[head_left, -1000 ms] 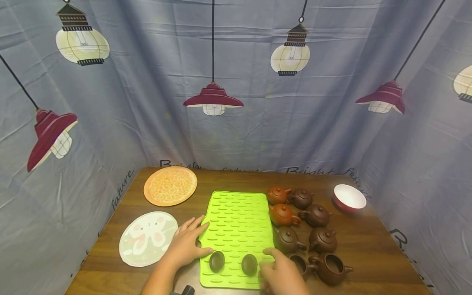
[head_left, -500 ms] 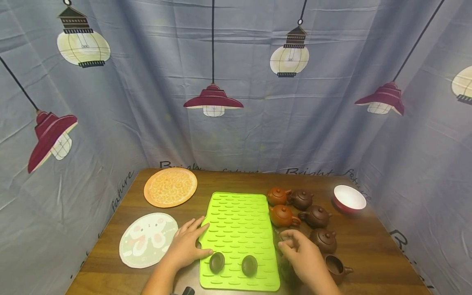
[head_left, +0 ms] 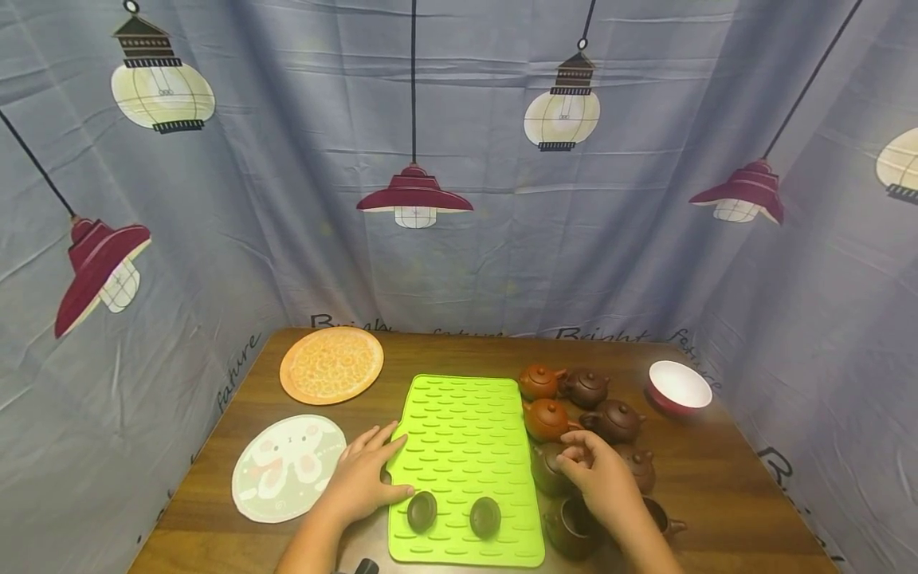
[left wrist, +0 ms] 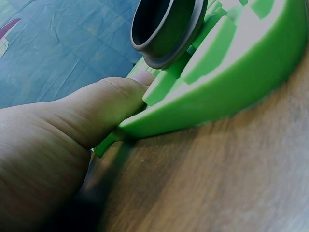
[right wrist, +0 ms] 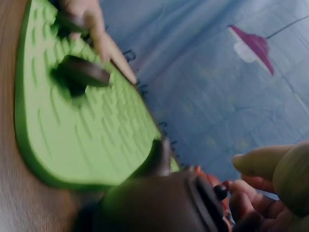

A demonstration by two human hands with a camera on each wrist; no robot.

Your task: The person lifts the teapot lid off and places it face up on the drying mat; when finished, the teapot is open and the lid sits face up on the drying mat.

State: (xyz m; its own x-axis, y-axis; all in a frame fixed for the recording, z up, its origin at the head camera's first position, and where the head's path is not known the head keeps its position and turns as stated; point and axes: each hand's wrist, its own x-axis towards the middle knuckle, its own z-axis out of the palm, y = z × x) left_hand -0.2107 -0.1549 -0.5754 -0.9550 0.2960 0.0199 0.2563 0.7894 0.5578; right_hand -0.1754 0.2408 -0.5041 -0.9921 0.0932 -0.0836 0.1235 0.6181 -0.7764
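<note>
The left hand point(head_left: 366, 480), fingers spread, rests on the edge of a green mat point(head_left: 466, 442) bearing two dark lids point(head_left: 421, 511), and a brown teapot point(head_left: 547, 475) stands just right of it beside the right hand point(head_left: 601, 474), whose grip I cannot tell.

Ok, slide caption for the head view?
Left hand touching a green rectangular mat bearing two round brown lids, right hand near a lidded, rounded dark brown teapot.

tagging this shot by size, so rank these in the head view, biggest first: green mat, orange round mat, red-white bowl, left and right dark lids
1. Green mat
2. Orange round mat
3. Red-white bowl
4. Left dark lid and right dark lid: these two look alike, so I leave them unranked.
</note>
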